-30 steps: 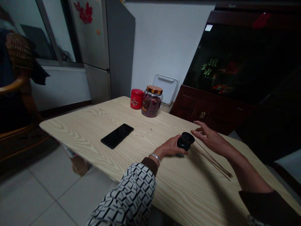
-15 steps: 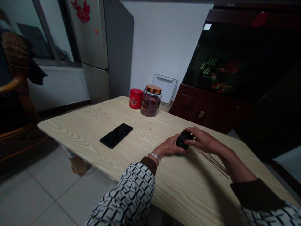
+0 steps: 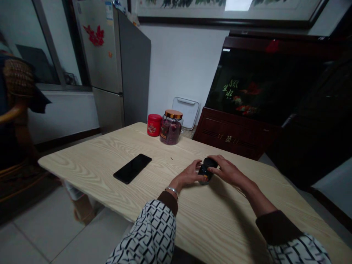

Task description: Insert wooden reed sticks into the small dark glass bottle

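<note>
A small black round holder [image 3: 206, 169] stands on the light wooden table [image 3: 110, 146]. My left hand [image 3: 189, 174] is wrapped round its left side. My right hand [image 3: 226, 169] closes over its top and right side with curled fingers. The thin sticks seen earlier are hidden behind my right hand and forearm.
A black phone [image 3: 132, 168] lies flat to the left. A red tin [image 3: 154, 125] and a glass jar with a copper lid [image 3: 171, 127] stand at the far table edge. A grey fridge [image 3: 118, 66] and a dark fish-tank cabinet [image 3: 247, 110] are behind.
My right hand came from hovering open at the right onto the holder and closed on it. The camera tilted up, so the hands sit lower and more to the left in view.
</note>
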A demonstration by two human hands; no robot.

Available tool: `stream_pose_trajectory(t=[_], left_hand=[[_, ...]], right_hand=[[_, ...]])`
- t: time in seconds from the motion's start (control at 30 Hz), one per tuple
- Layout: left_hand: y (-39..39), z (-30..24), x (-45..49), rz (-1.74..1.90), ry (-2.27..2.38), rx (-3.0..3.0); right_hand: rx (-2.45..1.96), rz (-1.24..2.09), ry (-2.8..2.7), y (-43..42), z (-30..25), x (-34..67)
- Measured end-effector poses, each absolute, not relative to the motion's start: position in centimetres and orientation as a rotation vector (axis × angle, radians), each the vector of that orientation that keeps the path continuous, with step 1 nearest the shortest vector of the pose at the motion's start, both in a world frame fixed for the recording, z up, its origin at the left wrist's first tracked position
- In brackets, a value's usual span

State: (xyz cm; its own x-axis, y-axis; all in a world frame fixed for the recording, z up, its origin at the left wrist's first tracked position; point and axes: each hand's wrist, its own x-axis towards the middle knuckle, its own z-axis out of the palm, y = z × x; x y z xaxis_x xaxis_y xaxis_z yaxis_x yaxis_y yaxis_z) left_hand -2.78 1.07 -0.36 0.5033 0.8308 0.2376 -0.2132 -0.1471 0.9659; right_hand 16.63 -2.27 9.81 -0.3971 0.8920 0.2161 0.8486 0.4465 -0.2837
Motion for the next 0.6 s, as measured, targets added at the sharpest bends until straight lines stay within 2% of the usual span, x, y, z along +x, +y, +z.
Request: stream_pose_trajectory(t=[0.17, 0.3, 0.4, 0.5, 0.6], left_hand=[[0.1, 1.0, -5.3, 1.14, 0.864, 1.517], [-0.8, 6.4, -6.5, 1.111, 0.957, 1.802], [-0.9, 13.4, -6.3, 1.035, 0.786, 1.887], [-1.1, 20.2, -5.9, 0.871, 0.407, 1.745], [-1.6, 25.0, -6.0, 0.696, 0.097, 1.624]], right_hand=[[-1.572, 0.146, -2.077, -3.7, 9.4, 17.9], [-1.63, 0.225, -1.993, -4.3, 12.6, 19.0], [-1.461, 0.54, -1.941, -4.3, 17.0, 19.3], [-1.177, 0.951, -1.868, -4.7, 22.0, 19.4], [-0.864, 1.277, -1.852, -5.5, 26.2, 19.5]])
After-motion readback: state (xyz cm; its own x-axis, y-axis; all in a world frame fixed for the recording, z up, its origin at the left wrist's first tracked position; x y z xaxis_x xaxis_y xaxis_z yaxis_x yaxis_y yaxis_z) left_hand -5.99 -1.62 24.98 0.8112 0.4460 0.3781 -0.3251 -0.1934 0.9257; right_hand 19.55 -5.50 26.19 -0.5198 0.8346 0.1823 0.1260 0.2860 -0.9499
